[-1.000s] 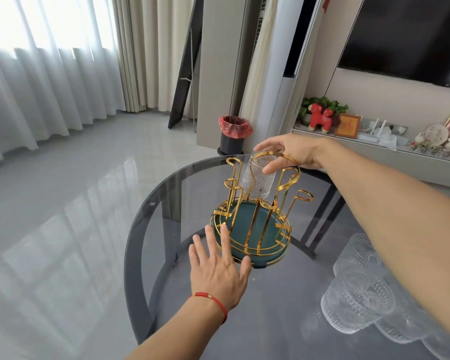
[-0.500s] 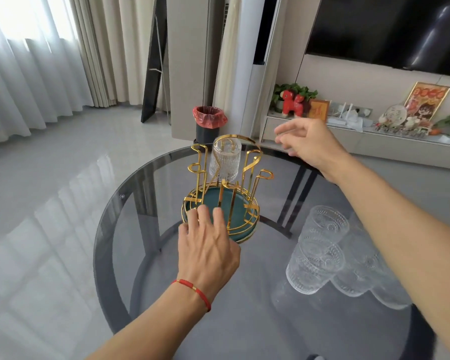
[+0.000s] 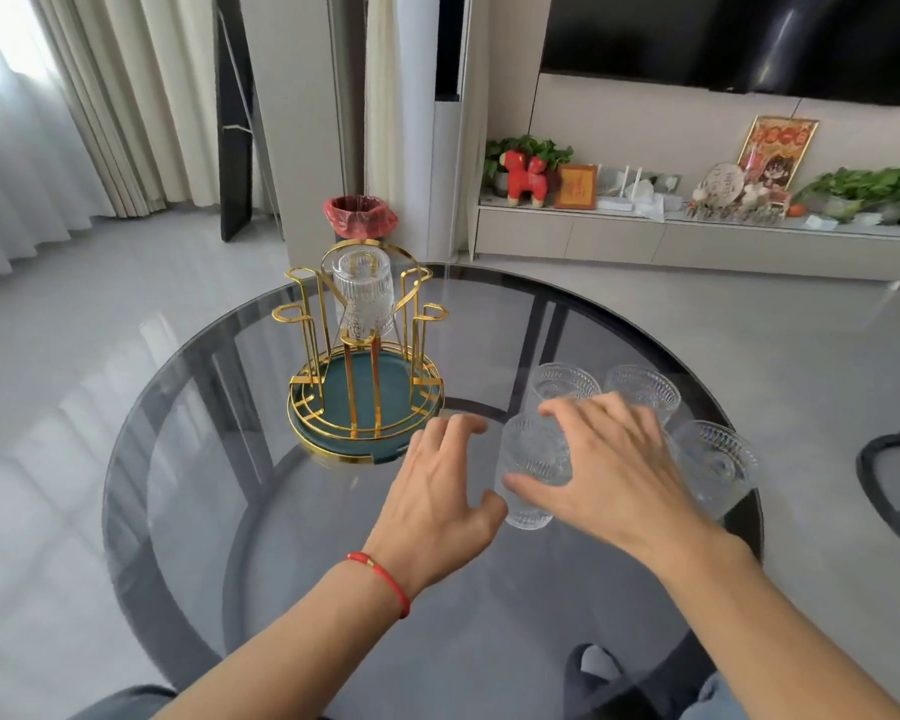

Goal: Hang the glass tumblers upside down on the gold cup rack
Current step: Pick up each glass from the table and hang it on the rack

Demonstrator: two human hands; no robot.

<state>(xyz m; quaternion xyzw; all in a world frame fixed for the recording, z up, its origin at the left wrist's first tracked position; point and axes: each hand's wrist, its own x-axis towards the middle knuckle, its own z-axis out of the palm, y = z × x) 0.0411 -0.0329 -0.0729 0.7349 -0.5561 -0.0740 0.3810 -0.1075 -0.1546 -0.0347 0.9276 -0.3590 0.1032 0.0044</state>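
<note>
The gold cup rack (image 3: 333,450) with a teal base stands at the back left of the round glass table. One ribbed glass tumbler (image 3: 363,296) hangs upside down on a rear peg; the other pegs are bare. Several tumblers stand upright to the right of the rack: the nearest tumbler (image 3: 528,462), two behind it (image 3: 565,383) (image 3: 643,387), and one at the far right (image 3: 718,459). My right hand (image 3: 609,470) is spread over the nearest tumbler, thumb against its side, fingers not closed. My left hand (image 3: 437,491) hovers open just left of that tumbler, in front of the rack.
The dark glass table (image 3: 281,537) has a curved edge close to the rack on the left. A bin with a red bag (image 3: 359,216) stands on the floor behind. A low TV cabinet (image 3: 645,241) with ornaments runs along the back wall. A black seat frame (image 3: 894,485) sits at the right.
My right hand left the hung tumbler and came down onto the nearest upright tumbler. My left hand moved off the rack base to the right. The view tilted down and right.
</note>
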